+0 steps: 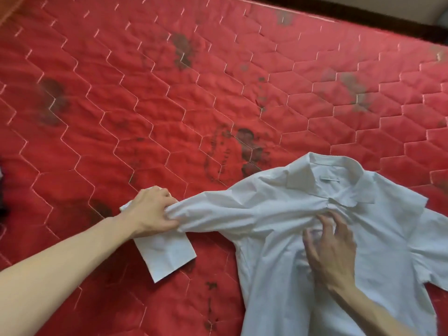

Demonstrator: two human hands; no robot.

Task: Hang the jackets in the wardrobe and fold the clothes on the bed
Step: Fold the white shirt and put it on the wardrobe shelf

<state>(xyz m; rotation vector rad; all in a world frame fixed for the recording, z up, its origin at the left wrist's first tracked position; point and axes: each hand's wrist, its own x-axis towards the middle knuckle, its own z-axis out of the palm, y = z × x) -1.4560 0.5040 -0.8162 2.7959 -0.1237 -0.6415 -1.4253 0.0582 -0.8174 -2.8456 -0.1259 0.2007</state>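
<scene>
Now left hand [151,210] grips shirt [291,238] sleeve (bunched).

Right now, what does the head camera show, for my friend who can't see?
A white shirt lies on a red quilted mattress. The left hand grips its sleeve, pulled out sideways, while the right hand presses fingertips on the chest.

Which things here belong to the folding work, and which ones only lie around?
In use:
- white shirt
- its sleeve, gripped by the left hand
- right hand, pressing the chest
- red mattress

Lying about:
- dark item at the left edge, unclear
</scene>
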